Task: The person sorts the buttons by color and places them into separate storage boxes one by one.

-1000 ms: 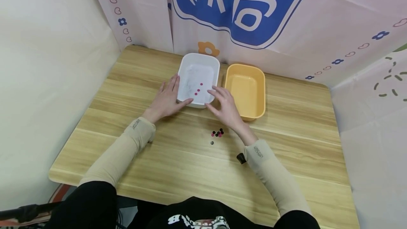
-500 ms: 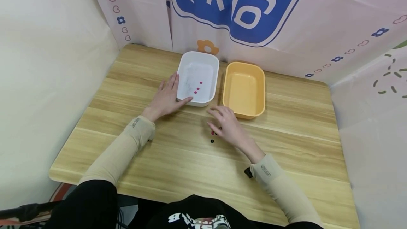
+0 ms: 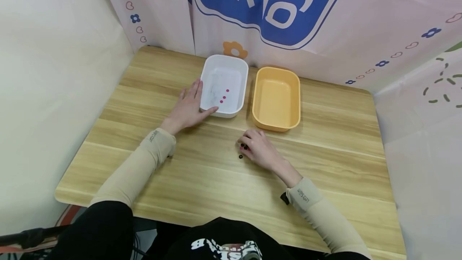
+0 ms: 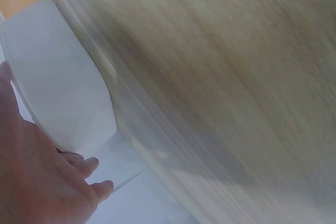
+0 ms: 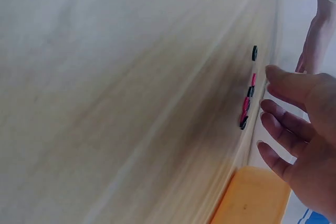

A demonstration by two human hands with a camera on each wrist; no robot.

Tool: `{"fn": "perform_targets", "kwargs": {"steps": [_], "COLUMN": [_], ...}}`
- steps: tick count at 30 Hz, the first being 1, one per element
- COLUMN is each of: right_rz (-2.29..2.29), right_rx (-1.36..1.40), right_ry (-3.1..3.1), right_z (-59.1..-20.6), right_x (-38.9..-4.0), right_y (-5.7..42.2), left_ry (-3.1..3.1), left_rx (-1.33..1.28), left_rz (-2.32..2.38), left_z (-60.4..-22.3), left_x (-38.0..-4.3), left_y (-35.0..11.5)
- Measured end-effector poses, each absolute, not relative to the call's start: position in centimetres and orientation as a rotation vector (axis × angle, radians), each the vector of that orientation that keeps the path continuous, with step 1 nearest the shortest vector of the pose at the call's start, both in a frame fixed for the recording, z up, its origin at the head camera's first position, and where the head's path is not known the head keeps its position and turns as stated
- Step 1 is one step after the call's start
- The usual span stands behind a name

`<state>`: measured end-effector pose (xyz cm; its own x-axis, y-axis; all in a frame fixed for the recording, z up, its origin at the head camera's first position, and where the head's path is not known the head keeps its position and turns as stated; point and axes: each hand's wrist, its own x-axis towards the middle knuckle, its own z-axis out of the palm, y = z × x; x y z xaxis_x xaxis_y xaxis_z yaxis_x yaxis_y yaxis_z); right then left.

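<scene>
The right hand (image 3: 260, 149) hides part of a cluster of black and pink pieces (image 3: 246, 147) (too small to identify) in the head view, whose top edge crops a blue panel (image 3: 252, 17); the left wrist view cuts off the left hand (image 4: 42, 179).

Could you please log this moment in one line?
left hand: touching white tub; right hand: near loose pieces; white tub: three pink pieces; yellow tub: alongside

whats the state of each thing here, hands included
White tub: upright, open-topped
Yellow tub: upright, open-topped
Pink pieces: loose inside the white tub
Clustered pieces: black and pink, loose on the table
Lone black piece: apart from the cluster
Left hand: touching the white tub's rim
Right hand: fingers bent, close to the cluster
</scene>
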<state>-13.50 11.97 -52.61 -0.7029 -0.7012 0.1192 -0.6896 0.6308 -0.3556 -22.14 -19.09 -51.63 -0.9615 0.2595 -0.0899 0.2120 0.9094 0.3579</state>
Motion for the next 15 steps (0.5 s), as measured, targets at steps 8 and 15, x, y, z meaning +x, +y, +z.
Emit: {"fn": "perform_targets", "kwargs": {"steps": [8, 15], "right_rz": [-0.628, -0.780], "right_rx": [-1.112, -1.100], "right_ry": [2.706, 2.611], "right_z": [-52.8, -54.7], "right_x": [-14.2, -15.4], "right_y": [11.6, 12.2], "left_ry": [2.933, 2.931], "left_rx": [0.360, 0.361], "left_rz": [0.539, 0.535], "left_z": [-51.4, -51.5], "left_x": [-22.0, -22.0], "left_y": [-19.1, -19.1]}}
